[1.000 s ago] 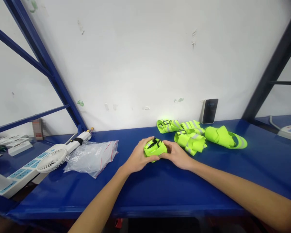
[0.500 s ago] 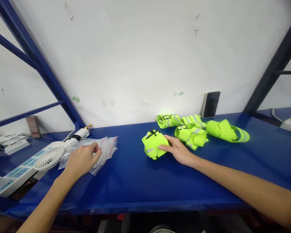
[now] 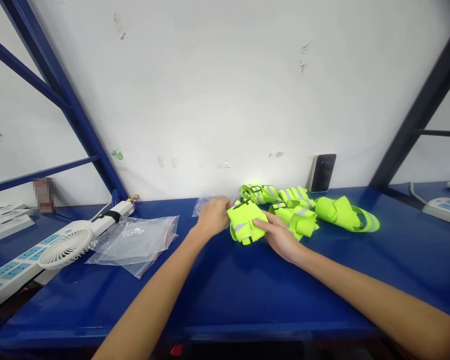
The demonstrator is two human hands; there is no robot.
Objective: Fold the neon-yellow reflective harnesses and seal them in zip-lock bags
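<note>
My right hand [image 3: 283,236] grips a folded neon-yellow reflective strap [image 3: 247,220] with grey bands and black edging, thumb on its front face. Close against its left side is my left hand [image 3: 214,216], fingers closed on a clear plastic bag [image 3: 200,205]. Part of that bag shows behind the hand; the fingertips are partly hidden. Other rolled yellow reflective straps [image 3: 296,220] lie just behind my right hand, some with black buckles. A stack of clear zip bags [image 3: 142,237] with red seal lines rests on the blue table to the left.
A white handheld fan [image 3: 65,248] lies by a long power strip [image 3: 15,267] at the left. Against the wall leans a dark-faced device [image 3: 323,172]. Blue frame posts [image 3: 75,120] rise at the left, and another power strip [image 3: 448,207] sits far right.
My left hand has moved right from the bag stack, carrying one clear bag to the folded strap. My right hand still holds the strap, now slightly higher and turned.
</note>
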